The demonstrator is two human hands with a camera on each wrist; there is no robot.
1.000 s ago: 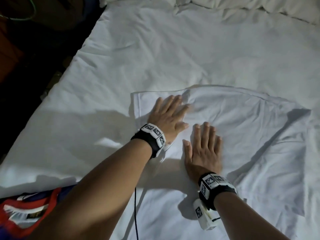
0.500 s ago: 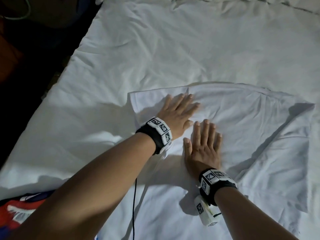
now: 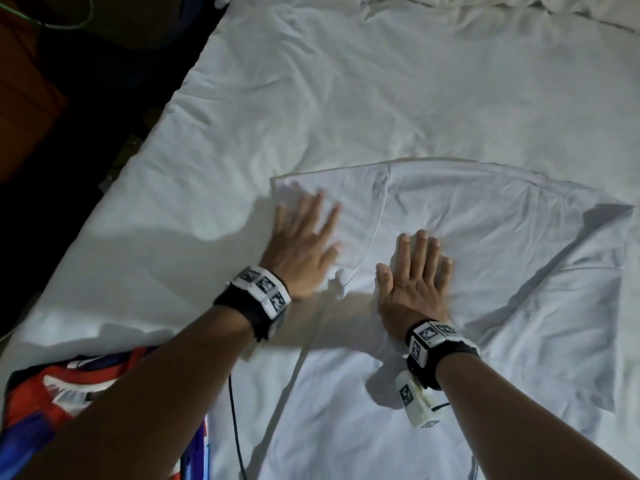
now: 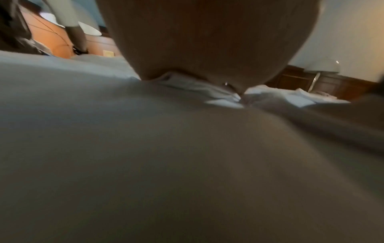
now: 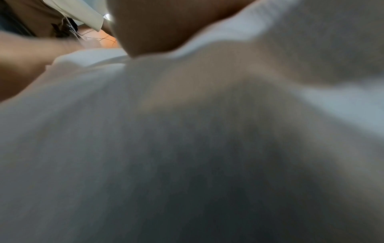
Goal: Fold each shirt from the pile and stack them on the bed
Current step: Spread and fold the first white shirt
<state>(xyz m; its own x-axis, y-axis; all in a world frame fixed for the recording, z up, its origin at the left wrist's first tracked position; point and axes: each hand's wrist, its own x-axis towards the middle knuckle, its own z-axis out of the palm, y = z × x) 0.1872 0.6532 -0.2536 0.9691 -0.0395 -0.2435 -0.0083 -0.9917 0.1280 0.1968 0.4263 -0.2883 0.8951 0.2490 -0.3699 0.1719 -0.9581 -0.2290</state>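
A white shirt [image 3: 485, 237] lies spread on the white bed [image 3: 346, 98], its sleeve [image 3: 346, 188] pointing left. My left hand [image 3: 301, 233] presses flat on that sleeve with straight, spread fingers. My right hand [image 3: 415, 271] lies flat on the shirt's body just to the right, fingers straight and together. A red, white and blue shirt [image 3: 41, 396] lies at the lower left, partly under my left arm. Both wrist views are blurred: only the heel of each hand [image 4: 207, 41] [image 5: 149, 24] on white cloth shows.
The bed's left edge [image 3: 166, 109] drops to a dark floor and wooden furniture [image 3: 24, 98]. Rumpled bedding [image 3: 485, 5] lies along the far edge. A black cable [image 3: 235, 427] hangs from my left wrist. A lamp [image 4: 322, 69] stands beyond the bed.
My left hand has slid leftward across the sleeve, from beside the right hand out toward the sleeve's end. The right hand has stayed pressed in place.
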